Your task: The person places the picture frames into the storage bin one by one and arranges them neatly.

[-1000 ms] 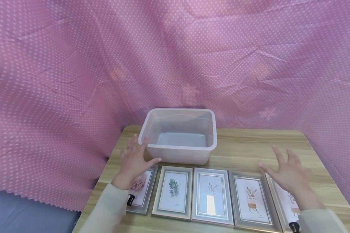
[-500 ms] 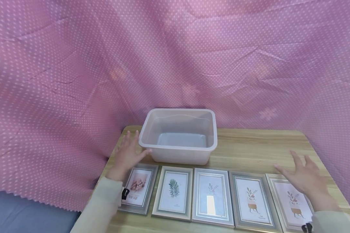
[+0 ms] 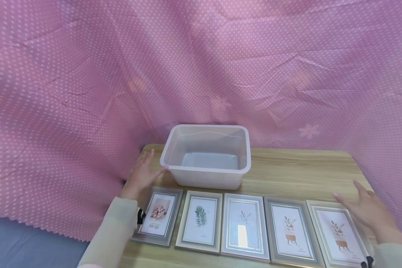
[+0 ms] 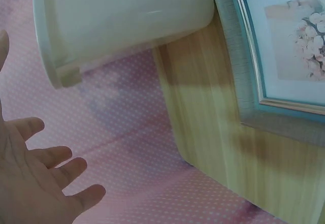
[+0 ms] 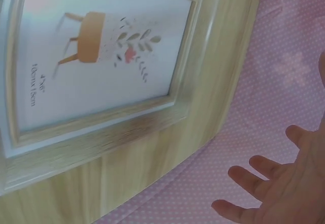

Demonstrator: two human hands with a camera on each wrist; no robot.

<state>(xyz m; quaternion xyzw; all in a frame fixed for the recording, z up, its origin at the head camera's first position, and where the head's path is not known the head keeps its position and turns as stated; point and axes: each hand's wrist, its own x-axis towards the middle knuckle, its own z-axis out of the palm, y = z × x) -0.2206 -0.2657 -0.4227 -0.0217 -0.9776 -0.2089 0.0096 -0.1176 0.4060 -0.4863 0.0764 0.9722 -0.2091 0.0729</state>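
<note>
My left hand (image 3: 141, 178) is spread just left of the white plastic bin (image 3: 206, 178), its thumb tip overlapping the bin's front left corner in the head view. Nothing is in its fingers. Close below it lies a picture frame with a pink flower print (image 3: 158, 217). My right hand (image 3: 368, 208) hovers with spread, unladen fingers by the rightmost picture frame (image 3: 340, 230), which bears a potted plant print. Between these two lie a frame with a green leaf (image 3: 200, 223), a frame with a window-like reflection (image 3: 232, 223) and another potted plant frame (image 3: 289, 227).
The wooden table (image 3: 298, 171) has rounded far corners. A pink dotted cloth (image 3: 201, 74) hangs behind and at both sides of it. Blue-grey fabric (image 3: 26, 242) shows at the lower left.
Both hands have moved outward, the left one to the left and the right one to the right and nearer. The outer picture frames are less covered by them. The bin stays put.
</note>
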